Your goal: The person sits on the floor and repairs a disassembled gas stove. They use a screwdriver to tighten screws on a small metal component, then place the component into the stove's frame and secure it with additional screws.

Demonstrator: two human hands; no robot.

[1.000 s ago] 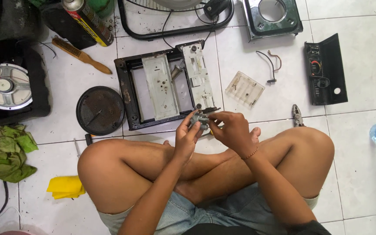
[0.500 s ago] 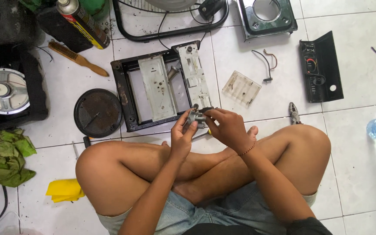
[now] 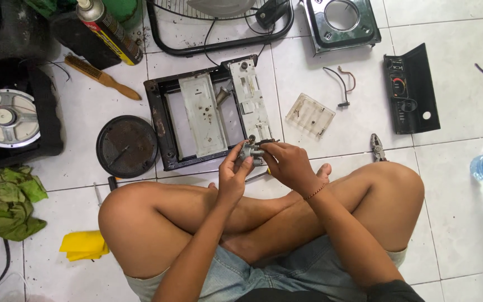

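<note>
Left hand: the left hand [image 3: 235, 170] is closed around a small grey metal part [image 3: 249, 151], gripped from below with thumb and fingers.
Right hand: the right hand [image 3: 287, 162] is closed too, fingertips pinched on a thin dark tool or pin at the part's top; which of the two cannot be told.
Part: held in the air at the centre of the frame, just above the knees and at the lower edge of the frame [image 3: 160, 120].
Frame: a black rectangular metal frame lies on the floor [image 3: 454, 212], with two pale plates [image 3: 202, 114] laid across it.
Nearby: pliers [image 3: 378, 147] lie right of the right hand; a clear plastic cover [image 3: 309, 115] sits above them; a round black disc [image 3: 127, 146] lies left of the frame.
Upper left: a brush [image 3: 102, 77] and a spray can [image 3: 110, 31].
Grip advice: the part is best kept steady in the left hand while only the right fingertips turn or press.
Care: it is judged wise that the work be kept low over the lap, so a small piece that slips is caught, not lost on the tiles.
</note>
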